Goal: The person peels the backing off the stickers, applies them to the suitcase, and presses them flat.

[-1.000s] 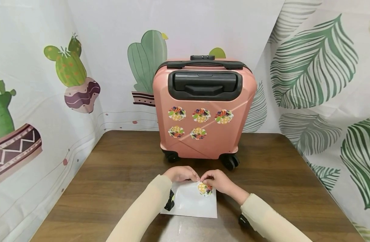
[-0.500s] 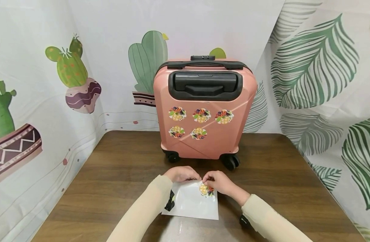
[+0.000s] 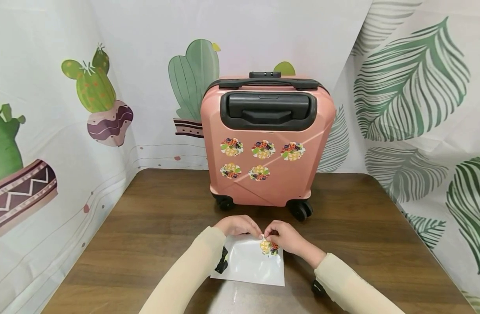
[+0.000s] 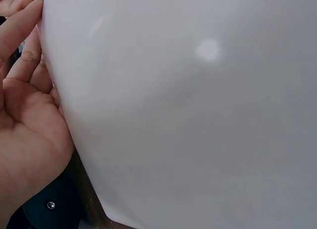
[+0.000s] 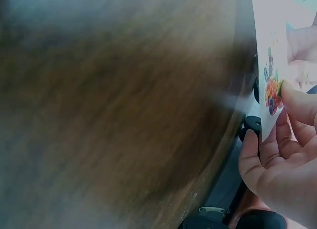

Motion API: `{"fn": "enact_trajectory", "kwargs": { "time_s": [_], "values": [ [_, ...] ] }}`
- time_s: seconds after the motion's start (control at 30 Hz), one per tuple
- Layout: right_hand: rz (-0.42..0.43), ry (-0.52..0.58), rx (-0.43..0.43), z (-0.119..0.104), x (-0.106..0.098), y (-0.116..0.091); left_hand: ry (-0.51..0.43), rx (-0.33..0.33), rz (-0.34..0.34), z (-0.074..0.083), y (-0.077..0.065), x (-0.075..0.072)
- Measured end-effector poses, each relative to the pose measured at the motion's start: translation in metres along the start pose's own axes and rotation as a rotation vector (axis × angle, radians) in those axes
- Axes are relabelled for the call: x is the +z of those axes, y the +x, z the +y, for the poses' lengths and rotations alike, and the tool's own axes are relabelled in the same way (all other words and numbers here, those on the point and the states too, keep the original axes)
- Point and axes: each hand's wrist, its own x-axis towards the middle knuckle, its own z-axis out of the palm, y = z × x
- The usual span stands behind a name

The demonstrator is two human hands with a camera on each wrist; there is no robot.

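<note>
A white glossy sticker sheet (image 3: 247,264) is held up close over the table, carrying one round fruit-patterned sticker (image 3: 266,247) at its upper right corner. My left hand (image 3: 241,225) grips the sheet's far edge; in the left wrist view the sheet (image 4: 173,115) fills most of the picture, beside the palm. With thumb and fingers, my right hand (image 3: 285,236) pinches the corner at the sticker. The right wrist view has the thumb on the sticker's (image 5: 272,95) edge, other fingers behind the sheet. Beyond the hands stands a pink suitcase (image 3: 288,181) bearing several similar stickers in two rows.
The suitcase stands upright on black wheels (image 3: 300,210) on the brown wooden table (image 3: 157,226). Behind it hangs a white cloth (image 3: 145,87) printed with cacti and leaves. Black wrist straps show at both sleeves.
Both hands and the sheet have shifted very slightly to the right, about as the whole view has. The fingertips keep working at the sticker's corner; the sticker stays on the sheet.
</note>
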Motion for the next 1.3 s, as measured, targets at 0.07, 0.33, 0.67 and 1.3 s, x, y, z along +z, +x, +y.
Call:
{"fn": "enact_trajectory", "kwargs": {
  "time_s": [0.07,0.33,0.67,1.3],
  "values": [
    [0.004,0.000,-0.021,0.0010,0.0001,-0.0002,0.005,-0.006,0.003,0.0011,-0.0002,0.0004],
    [0.013,-0.024,-0.057,-0.0004,-0.0024,-0.0012,0.033,-0.013,0.012,0.0031,-0.0016,0.0009],
    [-0.007,-0.032,-0.055,-0.0012,-0.0046,-0.0027,0.048,-0.021,0.025,0.0036,-0.0005,0.0008],
    [0.005,-0.049,-0.037,-0.0028,-0.0055,-0.0055,0.075,-0.021,0.048,0.0052,-0.0014,0.0033]
  ]
}}
